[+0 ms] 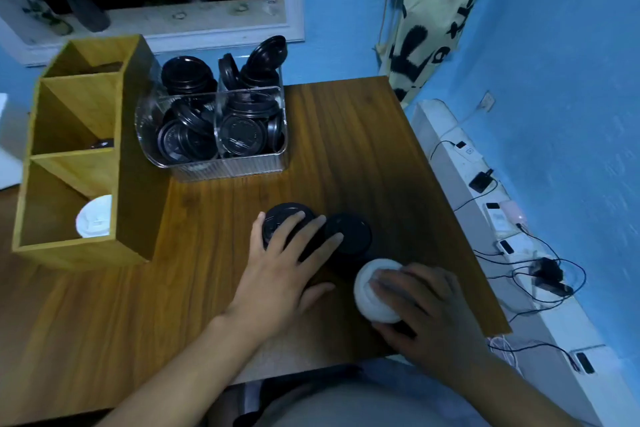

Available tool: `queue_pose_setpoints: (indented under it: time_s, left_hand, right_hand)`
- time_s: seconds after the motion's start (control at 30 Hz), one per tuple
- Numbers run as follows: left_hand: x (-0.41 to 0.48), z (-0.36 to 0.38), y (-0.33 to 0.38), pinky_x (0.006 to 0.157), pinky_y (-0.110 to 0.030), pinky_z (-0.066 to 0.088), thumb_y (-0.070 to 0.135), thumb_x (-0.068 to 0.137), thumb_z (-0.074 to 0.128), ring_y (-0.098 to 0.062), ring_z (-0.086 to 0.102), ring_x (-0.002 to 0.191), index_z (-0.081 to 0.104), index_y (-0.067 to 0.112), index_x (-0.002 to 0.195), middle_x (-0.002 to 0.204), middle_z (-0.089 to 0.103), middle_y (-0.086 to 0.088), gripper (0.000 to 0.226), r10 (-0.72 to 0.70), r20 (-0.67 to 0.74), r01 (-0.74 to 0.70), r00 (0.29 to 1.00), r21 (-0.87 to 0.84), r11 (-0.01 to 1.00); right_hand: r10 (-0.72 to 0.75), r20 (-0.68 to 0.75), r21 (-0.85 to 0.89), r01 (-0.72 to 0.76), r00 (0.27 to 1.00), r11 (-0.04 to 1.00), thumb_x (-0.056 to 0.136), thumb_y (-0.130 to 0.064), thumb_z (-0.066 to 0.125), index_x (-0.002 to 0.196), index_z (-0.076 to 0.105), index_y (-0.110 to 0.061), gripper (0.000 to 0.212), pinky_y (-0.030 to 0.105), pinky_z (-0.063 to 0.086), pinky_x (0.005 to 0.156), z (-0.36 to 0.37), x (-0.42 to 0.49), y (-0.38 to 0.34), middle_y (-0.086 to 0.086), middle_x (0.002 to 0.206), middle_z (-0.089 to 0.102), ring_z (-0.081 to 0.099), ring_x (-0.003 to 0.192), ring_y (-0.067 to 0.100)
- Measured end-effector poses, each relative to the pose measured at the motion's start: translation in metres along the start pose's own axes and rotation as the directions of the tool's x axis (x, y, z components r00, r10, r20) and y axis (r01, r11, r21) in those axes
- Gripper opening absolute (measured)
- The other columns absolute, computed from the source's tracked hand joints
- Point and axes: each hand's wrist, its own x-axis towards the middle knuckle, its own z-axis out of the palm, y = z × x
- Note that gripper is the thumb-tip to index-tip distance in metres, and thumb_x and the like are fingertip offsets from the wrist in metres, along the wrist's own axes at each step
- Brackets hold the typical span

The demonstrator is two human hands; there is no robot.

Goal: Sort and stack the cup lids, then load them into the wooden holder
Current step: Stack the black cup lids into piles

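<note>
Right hand (415, 302) grips white lid stack (367, 288) at 5 o'clock; left hand (287, 267), spread flat, rests on black lid stack (277, 217). Seemingly the stacking step; next probably needs carrying stacks to wooden holder (69, 163) at 9 o'clock.

Black lid stack (277, 220) upright; second black lid stack (349, 234) just right. White lid stack (370, 295) nearer, right. Wooden holder (79, 149) far left, three compartments; white lid (95, 217) in nearest. Loose black lids (239, 135) fill clear bin (221, 170).
</note>
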Motion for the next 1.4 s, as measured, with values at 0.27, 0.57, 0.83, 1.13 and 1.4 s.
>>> queue_pose_setpoints:
  time_s: [0.27,0.57,0.83,1.13,1.4]
  left_hand:
    - [0.059,0.018,0.042,0.115,-0.072,0.011,0.049,0.092,0.063,-0.032,0.032,0.147,0.044,0.031,0.152,0.157,0.039,-0.004,0.066,-0.240,-0.058,0.242,0.969,0.023,0.970]
    - [0.129,0.033,0.005,0.117,-0.073,0.007,0.057,0.091,0.057,-0.030,0.025,0.148,0.035,0.034,0.154,0.160,0.033,-0.001,0.071,-0.267,-0.008,0.267,0.964,0.053,0.962]
    - [0.123,0.021,-0.013,0.121,-0.066,0.004,0.066,0.087,0.060,-0.027,0.012,0.155,0.020,0.031,0.161,0.168,0.016,0.000,0.091,-0.255,-0.048,0.250,0.966,-0.088,0.964]
    - [0.029,-0.006,-0.035,0.122,-0.046,0.028,0.054,0.093,0.065,-0.020,0.026,0.149,0.042,0.016,0.152,0.156,0.040,0.001,0.073,-0.541,-0.176,0.511,0.823,-0.188,0.839]
    - [0.025,-0.057,-0.099,0.120,-0.036,0.028,0.041,0.092,0.070,-0.022,0.031,0.146,0.037,0.013,0.152,0.155,0.038,-0.005,0.074,-0.719,-0.220,0.703,0.659,-0.159,0.693]
  right_hand:
    - [0.251,0.030,-0.069,-0.248,0.968,0.966,0.093,-0.025,0.066,0.142,0.054,-0.006,0.054,0.049,0.047,0.104,0.010,0.037,0.074,0.009,0.145,0.052,0.046,0.133,0.032]
    - [0.317,0.034,0.039,-0.318,0.948,0.947,0.092,-0.011,0.067,0.147,0.045,-0.007,0.059,0.043,0.038,0.109,0.039,0.092,0.127,0.012,0.153,0.042,0.031,0.145,0.027]
    - [0.293,0.075,0.093,-0.300,0.953,0.949,0.093,-0.022,0.069,0.153,0.037,-0.011,0.069,0.047,0.031,0.117,0.038,0.103,0.138,0.007,0.160,0.034,0.021,0.153,0.026]
    - [0.077,0.182,0.213,-0.115,0.980,0.970,0.099,-0.028,0.052,0.151,0.042,-0.023,0.053,0.037,0.014,0.122,0.046,0.094,0.043,-0.007,0.161,0.034,0.013,0.154,0.008]
    - [0.035,0.363,0.287,-0.147,0.931,0.947,0.104,-0.031,0.047,0.156,0.029,-0.033,0.056,0.029,0.013,0.124,0.072,0.134,-0.022,-0.017,0.163,0.024,0.004,0.148,-0.005]
